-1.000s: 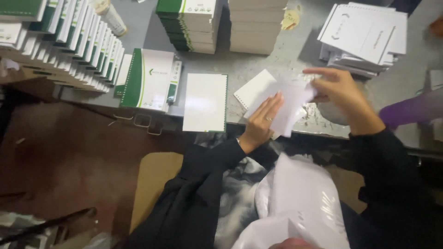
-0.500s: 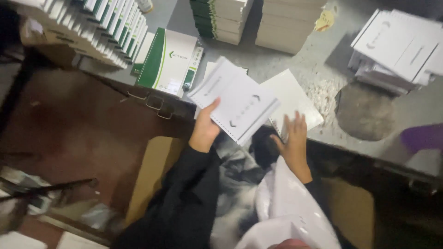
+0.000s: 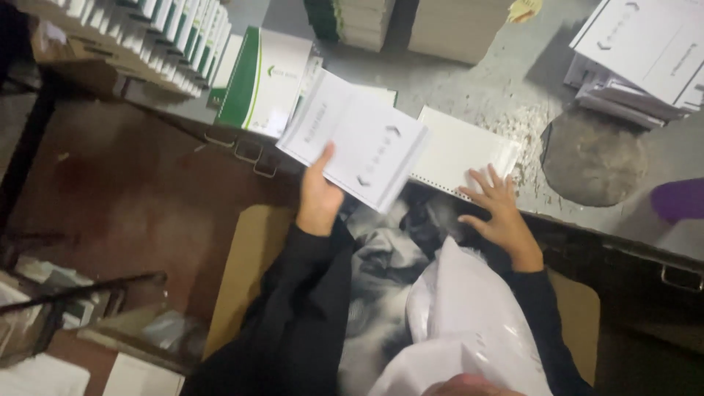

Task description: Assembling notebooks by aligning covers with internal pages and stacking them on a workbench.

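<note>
Left hand (image 3: 320, 192): gripping a white printed booklet (image 3: 354, 137) from below, thumb pressing on its face, booklet tilting above the fingers over the table edge. Right hand (image 3: 501, 214): lying open, fingers spreading, fingertips touching the near edge of a white flat tray (image 3: 469, 149) just ahead of it. Green-and-white box (image 3: 265, 81) sitting beyond and left of the left hand on the grey table (image 3: 499, 81).

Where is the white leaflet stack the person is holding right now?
In the head view, the leaflet stack is left of centre, held up in the left hand over the table edge, between the green-and-white box and the flat white box.
</note>
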